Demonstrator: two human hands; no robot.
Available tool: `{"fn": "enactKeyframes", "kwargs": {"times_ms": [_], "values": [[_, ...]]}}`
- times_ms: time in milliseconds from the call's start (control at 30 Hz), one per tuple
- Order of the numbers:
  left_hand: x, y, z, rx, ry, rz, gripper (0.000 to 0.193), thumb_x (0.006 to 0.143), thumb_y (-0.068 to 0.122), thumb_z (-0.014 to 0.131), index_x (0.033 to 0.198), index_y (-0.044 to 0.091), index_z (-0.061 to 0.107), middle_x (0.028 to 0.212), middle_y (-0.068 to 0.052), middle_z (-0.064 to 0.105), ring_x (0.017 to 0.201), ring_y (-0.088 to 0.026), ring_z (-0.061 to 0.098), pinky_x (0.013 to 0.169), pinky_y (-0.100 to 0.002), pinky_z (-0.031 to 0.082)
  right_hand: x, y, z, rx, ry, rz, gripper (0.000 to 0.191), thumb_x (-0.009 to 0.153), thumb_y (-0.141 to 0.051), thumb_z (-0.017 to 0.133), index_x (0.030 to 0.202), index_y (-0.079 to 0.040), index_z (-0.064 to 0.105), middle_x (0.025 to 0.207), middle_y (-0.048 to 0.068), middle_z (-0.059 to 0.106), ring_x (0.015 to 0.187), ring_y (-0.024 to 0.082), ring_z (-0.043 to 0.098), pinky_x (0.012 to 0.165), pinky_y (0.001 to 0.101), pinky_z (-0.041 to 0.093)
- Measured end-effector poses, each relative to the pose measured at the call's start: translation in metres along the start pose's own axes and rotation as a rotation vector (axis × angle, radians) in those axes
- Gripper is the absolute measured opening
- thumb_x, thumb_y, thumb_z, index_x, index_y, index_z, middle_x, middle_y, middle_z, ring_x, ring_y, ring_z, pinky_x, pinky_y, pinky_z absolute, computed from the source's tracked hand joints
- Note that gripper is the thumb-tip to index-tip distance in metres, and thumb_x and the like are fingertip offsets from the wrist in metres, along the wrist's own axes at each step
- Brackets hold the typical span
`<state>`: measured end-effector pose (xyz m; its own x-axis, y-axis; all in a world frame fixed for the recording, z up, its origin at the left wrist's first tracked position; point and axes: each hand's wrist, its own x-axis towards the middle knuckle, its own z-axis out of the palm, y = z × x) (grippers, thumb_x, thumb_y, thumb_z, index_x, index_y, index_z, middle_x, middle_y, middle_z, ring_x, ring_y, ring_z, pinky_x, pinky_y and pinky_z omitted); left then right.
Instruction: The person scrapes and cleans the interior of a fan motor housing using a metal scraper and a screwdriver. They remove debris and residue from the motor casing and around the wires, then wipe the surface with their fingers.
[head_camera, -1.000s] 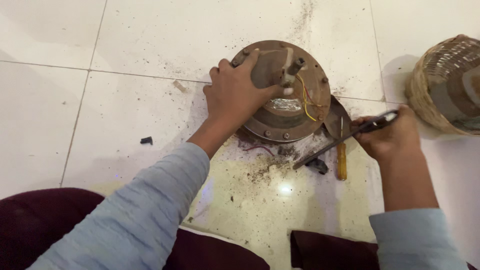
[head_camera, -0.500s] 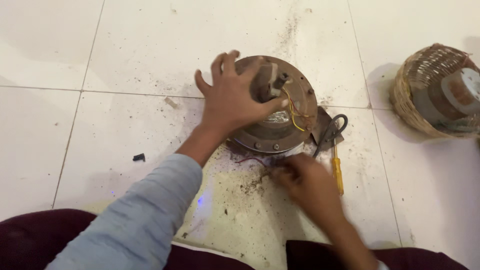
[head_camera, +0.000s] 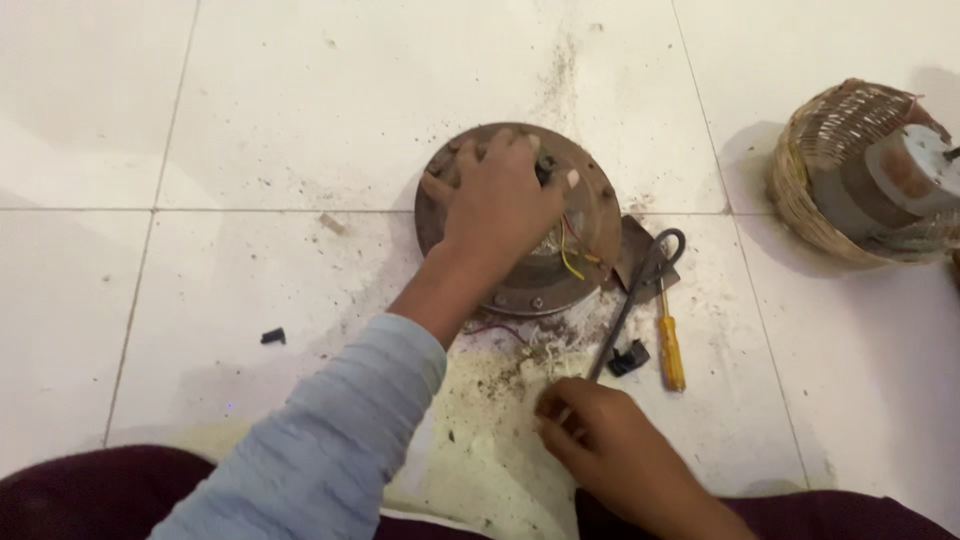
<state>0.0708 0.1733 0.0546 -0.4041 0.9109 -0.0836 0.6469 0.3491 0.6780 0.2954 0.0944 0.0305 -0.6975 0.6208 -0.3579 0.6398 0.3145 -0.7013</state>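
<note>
My left hand (head_camera: 500, 205) is spread over the top of a round, rusty motor housing (head_camera: 590, 200) lying on the white tiled floor, pressing down on it. Yellow and red wires (head_camera: 572, 258) stick out of the housing's right side. My right hand (head_camera: 605, 445) is low near my lap, fingers curled at the near end of a long black tool (head_camera: 625, 310) that lies on the floor. Whether those fingers grip the tool is unclear. A yellow-handled screwdriver (head_camera: 670, 350) lies just right of the tool.
A woven basket (head_camera: 815, 175) holding a grey motor part (head_camera: 905, 170) stands at the far right. A flat metal piece (head_camera: 632, 250) pokes out beside the housing. A small black block (head_camera: 628, 358) and a black bit (head_camera: 272, 336) lie among dirt and debris.
My right hand came down from the right, where it held the black tool in the air, and pulled back toward my lap. The tool now rests on the floor. My left hand stayed on the housing.
</note>
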Motion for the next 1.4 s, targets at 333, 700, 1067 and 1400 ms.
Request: {"fn": "enactKeyframes", "kwargs": {"times_ms": [333,700,1067,1400], "values": [[0.027,-0.003,-0.056,0.042,-0.638,-0.047,0.065,0.085,0.038,0.075,0.147,0.029,0.059,0.139,-0.013,0.067,0.125,-0.038,0.063,0.107,-0.056,0.049,0.024,0.028,-0.104,0.534,0.307,0.328,0.029,0.098,-0.026,0.055,0.105,-0.002,0.070,0.088,0.010,0.070,0.081,0.021,0.065,0.080,0.0376,0.056],[0.032,-0.042,-0.053,0.044,-0.658,0.277,0.091,0.071,0.029,0.075,0.157,0.043,0.050,0.165,-0.010,0.043,0.138,-0.038,0.058,0.099,-0.052,0.055,0.069,0.029,-0.079,0.337,0.233,0.054,0.025,0.092,-0.017,0.067,0.113,-0.005,0.074,0.095,0.008,0.077,0.085,0.017,0.073,0.077,0.0323,0.062],[-0.041,-0.028,-0.034,0.266,-0.274,0.106,0.135,0.066,0.059,0.090,0.161,0.036,-0.003,0.169,-0.020,0.003,0.156,-0.042,0.004,0.123,-0.062,0.013,0.049,-0.015,-0.060,-0.052,0.167,-0.264,0.021,0.087,-0.009,0.071,0.108,-0.009,0.076,0.100,0.005,0.078,0.085,0.016,0.078,0.073,0.0313,0.064],[-0.073,-0.032,-0.036,0.330,-0.183,0.117,0.137,0.064,0.045,0.096,0.160,0.035,-0.001,0.169,-0.020,0.007,0.154,-0.048,0.010,0.121,-0.062,0.022,0.035,-0.035,-0.052,-0.247,0.243,-0.384,0.019,0.086,-0.008,0.072,0.105,-0.007,0.077,0.097,0.007,0.074,0.080,0.025,0.073,0.067,0.0365,0.057]]}}
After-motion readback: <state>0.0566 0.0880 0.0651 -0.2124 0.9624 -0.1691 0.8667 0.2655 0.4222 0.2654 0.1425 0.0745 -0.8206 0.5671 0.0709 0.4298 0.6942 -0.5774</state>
